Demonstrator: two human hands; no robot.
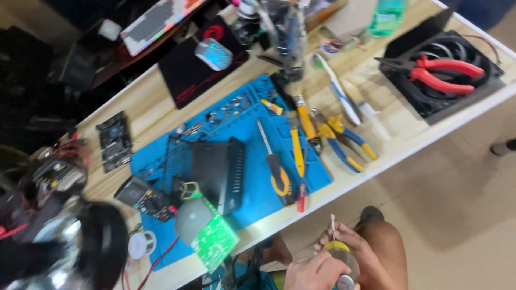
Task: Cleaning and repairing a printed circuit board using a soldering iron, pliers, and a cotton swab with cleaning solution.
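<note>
Both my hands are low in the view, below the table edge and above my knee. My right hand (348,240) wraps its fingers around a small round jar with a yellow rim (338,248), and a thin white stick (332,222) rises from between its fingers. My left hand (308,273) is closed over the near side of the same jar. Blur hides how the fingers sit on it.
On the wooden table (408,134) lies a blue work mat (258,156) with a black box (217,172), a green circuit board (215,241), a yellow-handled screwdriver (275,169) and blue-yellow pliers (344,142). Red pliers (441,72) rest on a black fan. A mouse (213,53) sits further back.
</note>
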